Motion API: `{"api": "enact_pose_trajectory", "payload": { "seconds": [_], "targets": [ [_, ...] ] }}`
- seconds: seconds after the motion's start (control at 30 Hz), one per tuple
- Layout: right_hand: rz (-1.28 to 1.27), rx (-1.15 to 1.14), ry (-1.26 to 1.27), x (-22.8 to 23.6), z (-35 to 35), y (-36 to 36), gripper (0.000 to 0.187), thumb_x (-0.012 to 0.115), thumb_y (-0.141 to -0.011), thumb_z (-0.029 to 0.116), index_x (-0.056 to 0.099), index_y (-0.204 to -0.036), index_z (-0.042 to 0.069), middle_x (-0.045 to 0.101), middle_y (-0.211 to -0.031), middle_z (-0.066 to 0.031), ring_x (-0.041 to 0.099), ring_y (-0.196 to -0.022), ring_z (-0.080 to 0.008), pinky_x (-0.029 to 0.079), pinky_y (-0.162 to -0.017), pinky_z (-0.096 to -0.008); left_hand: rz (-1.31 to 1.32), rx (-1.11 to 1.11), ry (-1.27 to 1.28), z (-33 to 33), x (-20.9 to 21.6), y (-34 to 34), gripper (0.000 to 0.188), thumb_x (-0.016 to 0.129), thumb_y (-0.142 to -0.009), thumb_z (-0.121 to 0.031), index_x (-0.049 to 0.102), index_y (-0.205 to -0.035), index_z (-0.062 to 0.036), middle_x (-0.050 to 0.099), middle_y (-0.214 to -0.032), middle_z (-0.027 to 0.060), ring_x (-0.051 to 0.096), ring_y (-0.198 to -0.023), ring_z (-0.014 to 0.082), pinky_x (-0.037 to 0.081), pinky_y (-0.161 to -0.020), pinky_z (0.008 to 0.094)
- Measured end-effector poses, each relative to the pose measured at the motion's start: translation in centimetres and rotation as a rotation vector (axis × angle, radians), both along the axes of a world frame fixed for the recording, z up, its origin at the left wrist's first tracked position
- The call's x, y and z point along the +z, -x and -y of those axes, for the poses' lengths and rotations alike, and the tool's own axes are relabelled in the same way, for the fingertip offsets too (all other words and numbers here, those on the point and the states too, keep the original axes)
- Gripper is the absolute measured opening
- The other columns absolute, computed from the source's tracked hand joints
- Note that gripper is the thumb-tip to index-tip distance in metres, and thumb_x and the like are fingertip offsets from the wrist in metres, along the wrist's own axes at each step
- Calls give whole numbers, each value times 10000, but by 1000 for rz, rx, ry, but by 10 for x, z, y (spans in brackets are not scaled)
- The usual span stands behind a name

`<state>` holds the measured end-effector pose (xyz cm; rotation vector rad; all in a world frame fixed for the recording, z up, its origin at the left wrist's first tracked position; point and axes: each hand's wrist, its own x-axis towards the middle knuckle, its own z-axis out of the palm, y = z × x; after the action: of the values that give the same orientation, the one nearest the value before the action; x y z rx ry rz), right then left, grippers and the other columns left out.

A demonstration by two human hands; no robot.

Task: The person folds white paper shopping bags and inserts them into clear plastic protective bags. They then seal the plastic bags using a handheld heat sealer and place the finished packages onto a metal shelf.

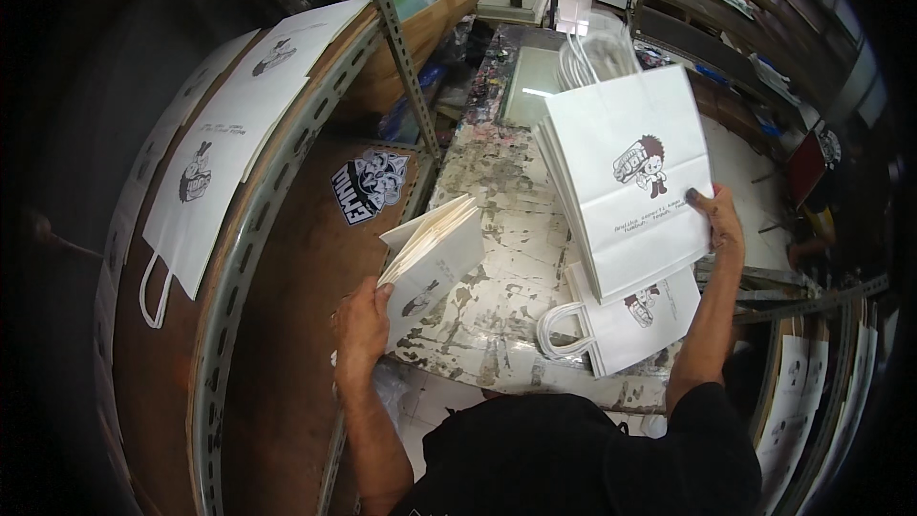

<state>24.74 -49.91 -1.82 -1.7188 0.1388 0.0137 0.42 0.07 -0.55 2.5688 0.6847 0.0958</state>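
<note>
My left hand [363, 330] is closed on the near end of a stack of white paper bags [435, 272], its folded edges fanned slightly upward. Over the worktable [506, 229], my right hand [718, 220] grips the right edge of a thicker stack of white paper bags [630, 162], thumb on the printed front. That front carries a dark cartoon figure, and twisted paper handles [583, 62] stick out at its far end. Beneath it, more printed white bags [659, 320] lie on the table with their handles toward the left, partly hidden by the held stack.
On the left, a metal-framed rack [258, 191] bears printed white bags [224, 124] on its upper board. A sticker [371, 186] is on the brown board below. More bags [793, 387] lie on shelves at the lower right. A glass pane [535, 76] rests at the table's far end.
</note>
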Motion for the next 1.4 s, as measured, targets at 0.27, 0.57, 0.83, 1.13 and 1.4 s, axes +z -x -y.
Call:
{"api": "enact_pose_trajectory", "payload": {
  "seconds": [0.27,0.57,0.83,1.13,1.4],
  "targets": [
    [-288,-13,414,-104,3,-28,514,855,-736,218,630,-1071,-101,710,-863,-193,693,-670,-264,548,-600,-386,41,-42,-76,4,-2,4,296,543,-972,-336,598,-967,-45,680,-939,196,621,-921,434,451,-799,541],
    [-121,-179,1233,-67,-51,-4,546,845,-720,256,648,-1133,-40,695,-1033,-219,682,-939,-339,523,-820,-403,55,-69,-153,11,-7,9,441,718,-838,-418,585,-1028,-43,684,-937,176,637,-932,383,448,-802,534],
    [650,281,407,-61,-188,57,577,824,-709,62,594,-1234,-9,631,-1208,-208,607,-1128,-366,474,-983,-408,77,-42,-180,14,-8,11,462,738,-815,-411,588,-1048,-42,679,-944,169,632,-942,383,451,-802,526],
    [868,582,378,-33,-269,100,571,787,-683,67,614,-1227,36,536,-1320,-196,543,-1170,-387,472,-972,-443,48,-64,-138,12,-7,7,436,738,-816,-403,594,-1018,-44,676,-996,158,632,-935,387,458,-788,527],
    [923,551,435,-41,-273,102,567,785,-683,76,612,-1223,50,525,-1334,-209,536,-1179,-397,463,-982,-449,107,-57,-160,12,-12,9,409,735,-822,-385,590,-990,-41,674,-1000,146,628,-935,394,459,-792,533]
  ]
}}
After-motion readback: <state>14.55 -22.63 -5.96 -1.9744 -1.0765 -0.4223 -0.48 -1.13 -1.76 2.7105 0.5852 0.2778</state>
